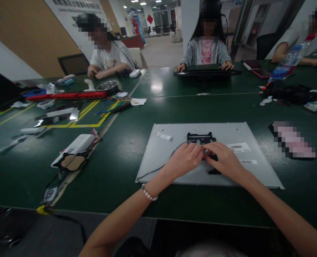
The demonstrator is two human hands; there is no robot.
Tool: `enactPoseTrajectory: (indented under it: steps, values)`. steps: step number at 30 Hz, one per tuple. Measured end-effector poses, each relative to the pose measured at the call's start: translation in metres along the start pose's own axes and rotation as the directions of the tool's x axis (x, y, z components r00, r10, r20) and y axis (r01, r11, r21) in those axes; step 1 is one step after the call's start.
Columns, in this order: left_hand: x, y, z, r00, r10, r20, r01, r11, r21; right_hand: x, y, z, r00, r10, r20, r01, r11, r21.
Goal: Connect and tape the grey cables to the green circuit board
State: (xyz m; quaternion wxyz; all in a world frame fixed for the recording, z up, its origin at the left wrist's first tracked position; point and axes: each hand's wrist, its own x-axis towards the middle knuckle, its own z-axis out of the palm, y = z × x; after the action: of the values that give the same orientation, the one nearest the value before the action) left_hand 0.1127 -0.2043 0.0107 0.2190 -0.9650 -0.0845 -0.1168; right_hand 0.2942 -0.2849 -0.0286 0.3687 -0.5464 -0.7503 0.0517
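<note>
A flat grey metal panel [163, 150] lies on the green table in front of me, with a black plastic bracket [199, 136] at its middle. My left hand [187, 159] and my right hand [221, 159] meet over that bracket, fingers closed and fingertips pinched together. Between them shows a small silvery piece, too small to name. A thin grey cable [154, 171] runs from under my left hand to the panel's lower left corner. White labels [238, 147] are stuck on the panel right of my right hand. Part of the bracket is hidden by my hands.
To the right lies a phone [293, 140] with a pink back. A white device [76, 151] with a strap lies at the left, near cables and tools. Across the table, a person holds a dark flat panel [208, 71]; a plastic bottle [288, 62] stands at the far right.
</note>
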Motion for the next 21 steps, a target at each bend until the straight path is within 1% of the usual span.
enactPoseTrajectory:
  steps: [4,10,13,15,17,19,21]
  values:
    - [0.0,0.002,0.001,1.0,-0.004,-0.03,0.003,0.999,-0.033,0.0,-0.001,0.001,0.999,0.038,-0.011,-0.038,0.999,-0.006]
    - [0.0,0.004,0.002,0.999,-0.019,-0.029,0.017,0.998,-0.055,-0.001,-0.003,0.006,0.995,0.094,-0.017,-0.094,0.996,0.01]
    - [-0.001,0.004,0.002,0.999,-0.027,-0.041,0.024,0.996,-0.083,-0.002,-0.001,0.006,0.995,0.095,-0.026,-0.095,0.995,0.009]
    - [-0.001,0.004,0.002,0.998,-0.057,-0.041,0.053,0.993,-0.102,-0.002,0.001,0.005,0.995,0.089,-0.038,-0.09,0.996,-0.001]
    - [-0.002,0.002,0.003,0.992,-0.123,-0.013,0.12,0.985,-0.12,0.0,0.006,0.001,0.994,0.086,-0.063,-0.087,0.996,-0.016]
    - [-0.003,0.0,0.005,0.982,-0.184,0.039,0.188,0.972,-0.141,0.004,0.012,-0.003,0.992,0.086,-0.096,-0.089,0.996,-0.031]
    - [-0.004,-0.002,0.008,0.976,-0.197,0.093,0.211,0.962,-0.175,0.011,0.021,-0.008,0.989,0.089,-0.12,-0.095,0.994,-0.046]
